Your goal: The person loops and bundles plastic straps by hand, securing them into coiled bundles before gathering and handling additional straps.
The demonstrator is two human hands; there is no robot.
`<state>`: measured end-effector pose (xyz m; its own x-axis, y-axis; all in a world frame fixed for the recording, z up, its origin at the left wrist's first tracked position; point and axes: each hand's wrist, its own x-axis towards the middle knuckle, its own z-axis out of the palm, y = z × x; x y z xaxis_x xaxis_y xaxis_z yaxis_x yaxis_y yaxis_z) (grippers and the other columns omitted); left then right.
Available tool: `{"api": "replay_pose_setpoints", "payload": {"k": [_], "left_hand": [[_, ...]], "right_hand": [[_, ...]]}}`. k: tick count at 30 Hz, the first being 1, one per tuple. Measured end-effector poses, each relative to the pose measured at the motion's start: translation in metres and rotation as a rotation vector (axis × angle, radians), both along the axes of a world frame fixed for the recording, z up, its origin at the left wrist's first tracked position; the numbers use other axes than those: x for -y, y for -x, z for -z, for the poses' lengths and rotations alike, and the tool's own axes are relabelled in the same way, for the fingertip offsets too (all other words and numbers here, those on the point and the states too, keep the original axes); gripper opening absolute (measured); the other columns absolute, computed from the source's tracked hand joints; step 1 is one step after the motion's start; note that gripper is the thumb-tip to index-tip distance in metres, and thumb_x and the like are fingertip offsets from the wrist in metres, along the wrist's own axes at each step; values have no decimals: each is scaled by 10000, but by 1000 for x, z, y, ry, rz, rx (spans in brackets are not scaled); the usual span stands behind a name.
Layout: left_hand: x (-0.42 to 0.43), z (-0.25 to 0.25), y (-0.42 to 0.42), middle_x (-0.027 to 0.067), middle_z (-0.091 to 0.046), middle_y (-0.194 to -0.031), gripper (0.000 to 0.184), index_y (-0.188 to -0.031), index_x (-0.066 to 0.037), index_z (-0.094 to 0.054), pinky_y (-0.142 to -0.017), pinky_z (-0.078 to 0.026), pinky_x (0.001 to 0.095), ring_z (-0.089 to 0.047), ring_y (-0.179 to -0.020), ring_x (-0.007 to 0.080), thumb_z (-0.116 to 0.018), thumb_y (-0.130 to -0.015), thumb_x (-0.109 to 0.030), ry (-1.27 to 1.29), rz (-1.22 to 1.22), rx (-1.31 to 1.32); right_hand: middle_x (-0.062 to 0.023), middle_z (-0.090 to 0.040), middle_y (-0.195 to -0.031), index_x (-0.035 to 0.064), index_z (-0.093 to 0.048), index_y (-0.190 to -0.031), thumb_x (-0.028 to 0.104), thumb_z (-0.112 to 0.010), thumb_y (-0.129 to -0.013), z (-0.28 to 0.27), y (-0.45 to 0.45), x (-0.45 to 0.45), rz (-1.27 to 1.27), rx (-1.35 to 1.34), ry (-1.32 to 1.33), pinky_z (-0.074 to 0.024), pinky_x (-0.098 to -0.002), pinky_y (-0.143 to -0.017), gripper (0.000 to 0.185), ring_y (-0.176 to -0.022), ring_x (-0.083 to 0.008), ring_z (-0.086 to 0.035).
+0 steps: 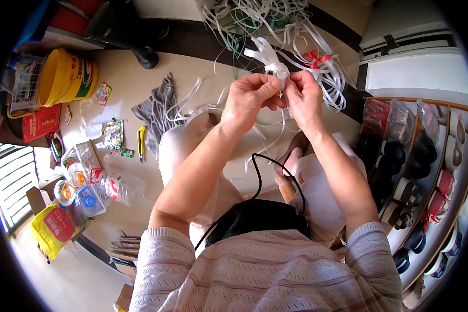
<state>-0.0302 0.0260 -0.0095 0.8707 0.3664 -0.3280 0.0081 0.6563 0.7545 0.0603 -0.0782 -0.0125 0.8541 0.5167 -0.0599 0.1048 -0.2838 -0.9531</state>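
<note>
My left hand [250, 99] and my right hand [304, 100] are close together in front of me, fingers pinched on a folded piece of white plastic strap [268, 56]. Its loops stick up beyond my fingertips, and the part inside the fingers is hidden. Behind it lies a large tangle of loose white straps [334, 86], with some green strands and a red tie [315, 59] among them. Thin strap ends trail down between my knees and to the left.
On the floor to the left lie a grey cloth [158, 112] and a yellow utility knife [141, 141]. Further left are a yellow bucket [80, 78], plastic bottles [122, 188] and wrappers. A black boot [122, 31] stands at the back; a shoe rack [434, 179] fills the right.
</note>
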Motion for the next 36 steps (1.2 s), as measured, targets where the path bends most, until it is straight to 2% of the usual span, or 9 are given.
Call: {"api": "replay_pose_setpoints", "payload": {"k": [2,5,8,14,29,35,36], "left_hand": [[1,-4,0,64,-614,-693,145,-861,-5,-609,-538,-439,226,-575,-586,135,-625,-829,-145,-29,24,1],[2,-7,-1,60,-623,-705,125,-861,0,-616,-546,-443,223,-582,-605,128,-636,-813,-113,-132,22,-19],[2,-10,0,62,-621,-702,116,-839,2,-617,-541,-441,227,-576,-594,124,-631,-813,-110,-245,15,-113],[-1,1,2,67,-596,-662,146,-790,4,-596,-529,-437,238,-561,-572,129,-609,-824,-136,-125,-7,-137],[1,8,2,65,-601,-686,133,-831,6,-594,-573,-459,246,-588,-610,146,-607,-831,-126,-47,-68,-63],[3,7,3,66,-601,-693,132,-831,8,-590,-573,-463,248,-589,-606,151,-606,-835,-123,36,-64,-29],[3,7,3,66,-601,-691,133,-830,7,-590,-572,-463,248,-589,-603,152,-606,-835,-124,31,-68,-35]], "right_hand": [[-57,-588,-616,-16,-526,-829,92,-576,-829,13,-4,1,-3,140,-18,-445,-252,-415,119,-452,-99,-551],[-62,-589,-618,-25,-526,-831,83,-570,-830,2,-3,0,9,-22,-34,-450,-255,-415,116,-455,-105,-558],[-61,-586,-616,-28,-522,-830,79,-568,-830,-4,1,-2,-3,-56,-36,-453,-254,-417,117,-459,-106,-559],[-50,-572,-603,-34,-516,-829,75,-570,-829,-6,-1,-1,-41,-138,-38,-429,-250,-398,122,-442,-99,-544],[-53,-564,-612,-41,-517,-824,110,-579,-827,-11,-2,0,-37,-212,-80,-413,-241,-389,163,-431,-100,-525],[-54,-554,-611,-21,-518,-811,114,-581,-834,-4,-1,-1,94,-469,-247,-413,-239,-376,151,-424,-99,-518],[-54,-554,-611,-23,-517,-810,112,-579,-834,-2,-1,-1,69,-425,-232,-412,-240,-376,151,-423,-100,-518]]}}
